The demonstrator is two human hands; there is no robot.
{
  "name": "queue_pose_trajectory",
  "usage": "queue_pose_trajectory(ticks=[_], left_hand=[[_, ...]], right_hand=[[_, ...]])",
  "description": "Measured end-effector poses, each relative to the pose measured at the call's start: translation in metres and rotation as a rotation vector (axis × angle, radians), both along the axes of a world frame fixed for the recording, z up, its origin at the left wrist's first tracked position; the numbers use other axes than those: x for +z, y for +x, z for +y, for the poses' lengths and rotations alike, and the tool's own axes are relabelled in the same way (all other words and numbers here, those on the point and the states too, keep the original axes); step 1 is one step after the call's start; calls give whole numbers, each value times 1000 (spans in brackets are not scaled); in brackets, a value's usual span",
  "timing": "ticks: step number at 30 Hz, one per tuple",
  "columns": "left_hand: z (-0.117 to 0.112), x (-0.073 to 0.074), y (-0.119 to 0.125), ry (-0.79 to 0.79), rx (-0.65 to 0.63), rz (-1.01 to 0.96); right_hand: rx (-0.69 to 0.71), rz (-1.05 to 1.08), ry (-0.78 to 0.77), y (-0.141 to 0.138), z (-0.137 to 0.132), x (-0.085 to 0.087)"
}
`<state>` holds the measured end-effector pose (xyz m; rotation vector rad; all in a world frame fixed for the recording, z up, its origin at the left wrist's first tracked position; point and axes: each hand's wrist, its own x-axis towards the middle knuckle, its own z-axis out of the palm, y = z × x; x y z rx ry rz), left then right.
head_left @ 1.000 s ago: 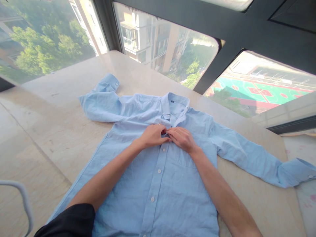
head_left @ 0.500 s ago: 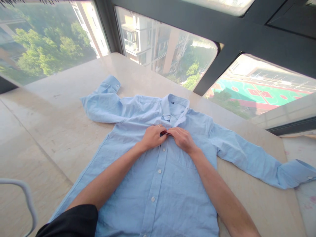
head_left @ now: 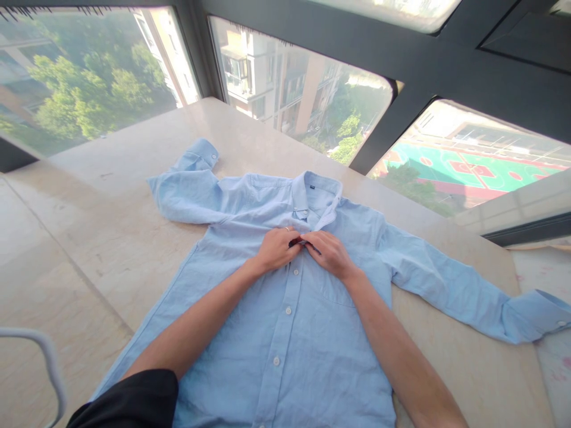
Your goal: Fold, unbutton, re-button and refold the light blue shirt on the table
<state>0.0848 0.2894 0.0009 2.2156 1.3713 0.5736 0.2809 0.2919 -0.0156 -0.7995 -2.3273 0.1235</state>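
A light blue button-up shirt (head_left: 250, 333) lies front up with its collar (head_left: 300, 193) away from me and its sleeves spread to both sides. My left hand (head_left: 277, 248) pinches the front placket a little below the collar. Fingertips meeting it from the other side, my right hand (head_left: 330, 251) grips the same spot. The fingers hide whatever button or buttonhole is between them. Lower on the placket, several white buttons show, one of them a white button (head_left: 288, 310) sitting in the fastened front. The collar opening is spread apart above my hands.
The shirt rests on a pale stone ledge (head_left: 111, 238) below dark-framed windows (head_left: 294, 89). A whitish cable or tube (head_left: 47, 356) curves at the lower left. Patterned pale cloth (head_left: 542, 267) lies at the right, near the shirt's right-hand cuff (head_left: 542, 312).
Both hands stay at the same place on the placket. The right fingers have shifted slightly, with a small gap now showing under them. The shirt has barely moved.
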Motion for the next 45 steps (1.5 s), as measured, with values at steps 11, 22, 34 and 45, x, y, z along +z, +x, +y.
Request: queue_pose_trajectory(ticks=[11, 22, 34, 45], left_hand=[[0, -3, -1, 39, -17, -70], [-5, -10, 1, 311, -91, 113], [-6, -8, 3, 288, -27, 79], [1, -10, 0, 89, -9, -158]], right_hand=[[-5, 15, 43, -1, 0, 0], [-5, 44, 32, -1, 0, 2], [-5, 23, 37, 0, 0, 2], [-27, -33, 61, -3, -1, -1]])
